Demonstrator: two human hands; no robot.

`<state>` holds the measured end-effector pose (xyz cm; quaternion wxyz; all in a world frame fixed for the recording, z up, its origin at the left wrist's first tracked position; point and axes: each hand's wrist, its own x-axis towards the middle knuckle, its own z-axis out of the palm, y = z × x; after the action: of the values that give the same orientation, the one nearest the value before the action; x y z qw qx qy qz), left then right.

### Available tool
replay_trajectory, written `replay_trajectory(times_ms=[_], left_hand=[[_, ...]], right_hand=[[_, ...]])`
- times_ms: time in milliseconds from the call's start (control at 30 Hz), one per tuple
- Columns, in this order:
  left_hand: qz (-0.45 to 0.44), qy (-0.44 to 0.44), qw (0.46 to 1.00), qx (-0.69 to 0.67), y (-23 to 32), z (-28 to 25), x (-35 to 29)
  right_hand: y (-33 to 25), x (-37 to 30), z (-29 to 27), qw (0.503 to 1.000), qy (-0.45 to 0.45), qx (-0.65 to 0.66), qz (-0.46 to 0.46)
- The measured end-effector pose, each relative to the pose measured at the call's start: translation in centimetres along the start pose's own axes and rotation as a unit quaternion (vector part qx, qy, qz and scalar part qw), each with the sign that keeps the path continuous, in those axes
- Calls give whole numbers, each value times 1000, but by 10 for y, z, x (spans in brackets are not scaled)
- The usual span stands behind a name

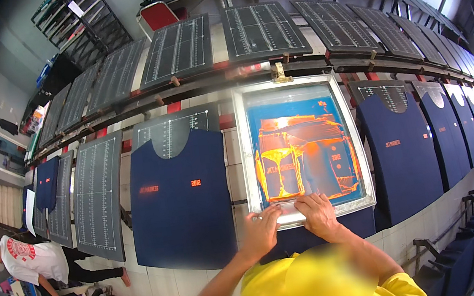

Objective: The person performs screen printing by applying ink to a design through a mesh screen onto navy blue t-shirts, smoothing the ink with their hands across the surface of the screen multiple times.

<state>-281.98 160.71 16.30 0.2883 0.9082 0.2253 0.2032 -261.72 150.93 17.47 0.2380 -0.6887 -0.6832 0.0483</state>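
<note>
A silver-framed printing screen (354, 138) with blue mesh and smeared orange ink lies in front of me, over a navy shirt (343, 225) whose lower part shows below it. At the screen's near edge, my left hand (261, 228) and my right hand (319, 214) are side by side with fingers bent down. Both grip a squeegee (286, 204), mostly hidden by the fingers; only a short strip shows between them. A brass-coloured hinge clamp (281, 74) is at the frame's far edge.
Left of the screen, a navy shirt (183, 215) with small orange prints is spread on a board; more printed shirts (403, 156) line the right. Dark ruled boards (266, 30) form a far row. A person in white (33, 257) bends at the far left.
</note>
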Motion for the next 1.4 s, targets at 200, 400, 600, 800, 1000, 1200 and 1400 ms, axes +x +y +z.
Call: replay_trajectory(times_ms=[200,400,600,800,1000,1200,1400], left_hand=[[19,35,996,79,-30,8,53],[9,25,999,27,-79,-8,139],[18,-4,999,42,-30,-14,67],[-1,-12,1000,24,-3,6,-1],[13,23,999,40,-47,2,79],[-35,13,999,18,-73,-16,151],[16,67,997,16,-44,-24,113]], right_hand=[[48,47,24,999,39,-21,-5],[89,123,18,999,28,-32,1],[42,59,3,998,48,-13,-24],[13,6,10,999,33,5,-10],[57,76,19,999,47,-9,5],[91,149,6,996,-37,-44,68],[63,115,-17,998,54,-34,-26]])
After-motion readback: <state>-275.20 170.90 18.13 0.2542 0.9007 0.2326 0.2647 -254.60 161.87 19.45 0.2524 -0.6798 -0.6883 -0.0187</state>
